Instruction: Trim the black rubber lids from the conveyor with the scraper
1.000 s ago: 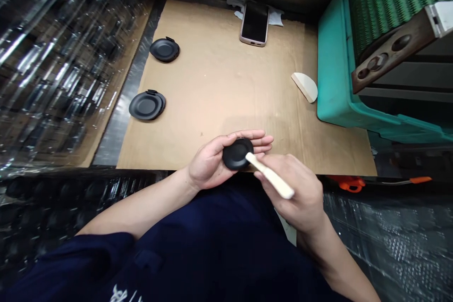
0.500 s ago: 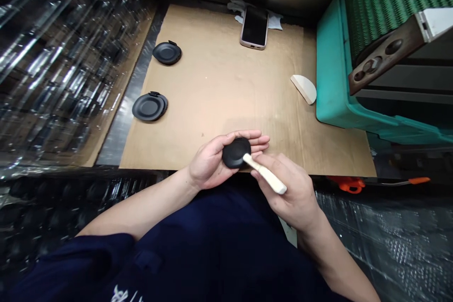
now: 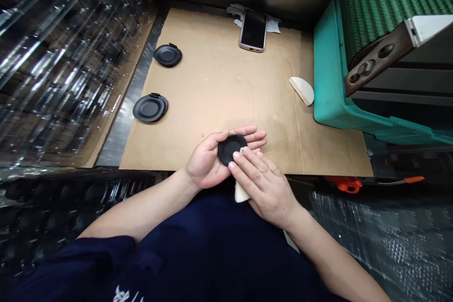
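My left hand cradles a round black plastic case in its upturned palm, the thumb on the case's edge and the fingers stretched out beneath. My right hand lies over the lower right edge of the case, its fingertips touching the surface. Under those fingers it holds a cream-coloured pad, mostly covered by the hand. Two similar black cases, a far one and a nearer one, lie at the left of the cardboard sheet.
A half-round cream piece lies beside a teal crate on the right. At the back, a phone rests on white cloth. Clear plastic trays stand on the left. Something orange sits below the cardboard's right edge.
My right hand has turned palm-down and moved left over the case. The pad's visible end has swung left beneath the fingers. The case has shifted slightly left with my left hand.
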`<action>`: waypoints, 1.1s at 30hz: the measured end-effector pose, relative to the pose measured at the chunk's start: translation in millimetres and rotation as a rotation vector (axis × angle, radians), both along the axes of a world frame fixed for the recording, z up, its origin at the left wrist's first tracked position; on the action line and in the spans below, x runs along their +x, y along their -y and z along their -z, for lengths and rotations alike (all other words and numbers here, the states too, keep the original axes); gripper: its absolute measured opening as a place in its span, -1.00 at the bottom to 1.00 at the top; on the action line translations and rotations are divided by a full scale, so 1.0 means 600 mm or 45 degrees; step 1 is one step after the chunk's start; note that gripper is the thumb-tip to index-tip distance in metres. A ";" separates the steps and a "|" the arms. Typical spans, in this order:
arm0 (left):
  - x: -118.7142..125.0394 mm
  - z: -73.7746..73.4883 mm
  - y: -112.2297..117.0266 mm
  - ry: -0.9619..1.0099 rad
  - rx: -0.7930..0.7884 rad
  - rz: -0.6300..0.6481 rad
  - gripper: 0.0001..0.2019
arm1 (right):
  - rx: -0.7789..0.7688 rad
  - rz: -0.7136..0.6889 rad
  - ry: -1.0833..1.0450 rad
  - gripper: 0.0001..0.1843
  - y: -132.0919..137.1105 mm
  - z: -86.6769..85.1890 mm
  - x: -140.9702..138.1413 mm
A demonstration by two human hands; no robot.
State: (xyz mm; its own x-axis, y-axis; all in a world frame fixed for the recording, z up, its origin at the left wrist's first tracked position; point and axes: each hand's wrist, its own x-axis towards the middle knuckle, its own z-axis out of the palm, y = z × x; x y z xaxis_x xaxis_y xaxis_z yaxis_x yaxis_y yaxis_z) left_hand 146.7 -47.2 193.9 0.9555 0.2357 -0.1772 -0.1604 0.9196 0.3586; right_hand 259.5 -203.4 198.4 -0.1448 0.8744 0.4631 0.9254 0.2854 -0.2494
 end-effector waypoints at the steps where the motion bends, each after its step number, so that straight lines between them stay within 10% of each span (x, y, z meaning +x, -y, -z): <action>1: 0.000 -0.001 -0.001 -0.002 -0.012 0.006 -0.49 | -0.016 -0.032 0.024 -0.43 -0.002 0.005 -0.004; 20: -0.005 -0.006 -0.003 0.002 0.082 0.072 -0.29 | 0.053 -0.262 -0.044 -0.43 -0.044 0.017 -0.031; 27: -0.001 0.002 0.003 0.006 0.096 -0.009 -0.62 | 0.046 -0.064 -0.100 -0.43 -0.019 0.029 -0.022; 33: 0.001 -0.003 0.004 0.058 0.136 -0.062 -0.55 | 0.007 -0.289 -0.378 -0.48 -0.002 0.014 -0.026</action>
State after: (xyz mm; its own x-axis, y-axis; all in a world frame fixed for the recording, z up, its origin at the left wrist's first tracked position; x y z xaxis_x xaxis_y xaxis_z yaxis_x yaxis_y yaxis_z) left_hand 147.2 -49.5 195.8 0.9489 0.2975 -0.1053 -0.2224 0.8671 0.4457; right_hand 243.8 -202.0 190.2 -0.1933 0.8330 0.5184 0.7263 0.4767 -0.4952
